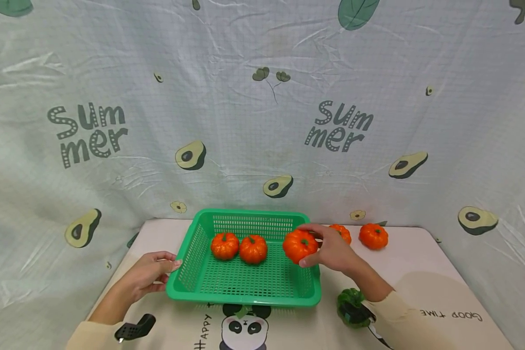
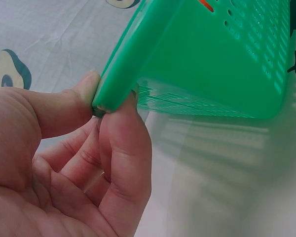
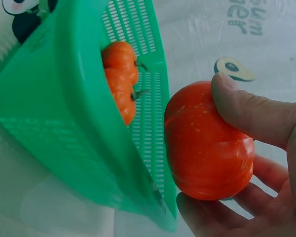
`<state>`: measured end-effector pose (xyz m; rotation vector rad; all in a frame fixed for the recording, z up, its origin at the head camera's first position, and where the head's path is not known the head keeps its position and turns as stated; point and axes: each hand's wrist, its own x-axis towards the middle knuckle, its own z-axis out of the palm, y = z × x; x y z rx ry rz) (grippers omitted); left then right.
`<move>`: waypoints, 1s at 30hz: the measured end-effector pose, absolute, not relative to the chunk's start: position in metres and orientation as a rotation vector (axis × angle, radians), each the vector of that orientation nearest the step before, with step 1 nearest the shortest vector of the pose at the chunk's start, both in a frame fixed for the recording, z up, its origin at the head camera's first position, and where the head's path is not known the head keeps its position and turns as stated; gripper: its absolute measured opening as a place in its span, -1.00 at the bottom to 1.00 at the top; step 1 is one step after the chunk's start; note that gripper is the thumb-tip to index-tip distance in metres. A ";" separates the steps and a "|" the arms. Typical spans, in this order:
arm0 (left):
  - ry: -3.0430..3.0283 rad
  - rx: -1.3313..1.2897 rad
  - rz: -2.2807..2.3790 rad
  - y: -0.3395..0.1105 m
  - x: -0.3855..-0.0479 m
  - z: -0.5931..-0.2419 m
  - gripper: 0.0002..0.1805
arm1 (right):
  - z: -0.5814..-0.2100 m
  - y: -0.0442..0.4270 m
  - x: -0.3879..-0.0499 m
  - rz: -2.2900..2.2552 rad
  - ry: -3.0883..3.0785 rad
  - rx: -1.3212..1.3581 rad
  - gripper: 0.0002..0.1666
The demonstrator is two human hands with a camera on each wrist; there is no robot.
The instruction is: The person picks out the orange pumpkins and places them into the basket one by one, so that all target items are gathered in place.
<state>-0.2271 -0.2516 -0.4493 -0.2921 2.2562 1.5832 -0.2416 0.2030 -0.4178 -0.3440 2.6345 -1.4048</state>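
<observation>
My left hand [image 1: 150,273] pinches the left rim of a green plastic basket [image 2: 212,59], thumb on top and fingers beneath. In the right wrist view, a small orange pumpkin [image 3: 207,143] is gripped between the thumb and fingers of my right hand [image 3: 266,163]. The head view has this pumpkin [image 1: 299,246] over the right side of the basket [image 1: 245,300], apart from its floor. Inside the basket, two similar pumpkins, one on the left [image 1: 225,245] and one near the middle [image 1: 253,249], sit side by side.
Right of the basket, one orange pumpkin [image 1: 374,236] stands at the table's back, with another [image 1: 341,233] partly behind my right hand. A green ribbed vegetable [image 1: 349,296] lies near my right forearm, partly hidden by the wrist camera. A printed curtain [image 1: 236,121] hangs behind the table.
</observation>
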 end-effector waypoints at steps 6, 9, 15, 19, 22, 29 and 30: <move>2.260 -0.295 1.578 -0.252 -0.226 -0.450 -0.61 | -0.420 0.190 -0.247 -1.368 2.639 -0.389 -0.05; 2.259 -0.292 1.586 -0.252 -0.226 -0.450 -0.62 | -0.419 0.183 -0.250 -1.343 2.645 -0.423 -0.05; 2.255 -0.285 1.595 -0.253 -0.228 -0.451 -0.67 | -0.420 0.173 -0.255 -1.333 2.608 -0.482 -0.05; 2.259 -0.281 1.594 -0.253 -0.228 -0.451 -0.67 | -0.420 0.166 -0.258 -1.318 2.587 -0.532 -0.05; 2.255 -0.269 1.600 -0.253 -0.228 -0.451 -0.66 | -0.420 0.163 -0.260 -1.296 2.586 -0.555 -0.05; 2.248 -0.269 1.601 -0.253 -0.228 -0.452 -0.66 | -0.419 0.155 -0.264 -1.298 2.543 -0.619 -0.05; 2.247 -0.279 1.604 -0.253 -0.228 -0.452 -0.66 | -0.420 0.154 -0.265 -1.299 2.536 -0.631 -0.05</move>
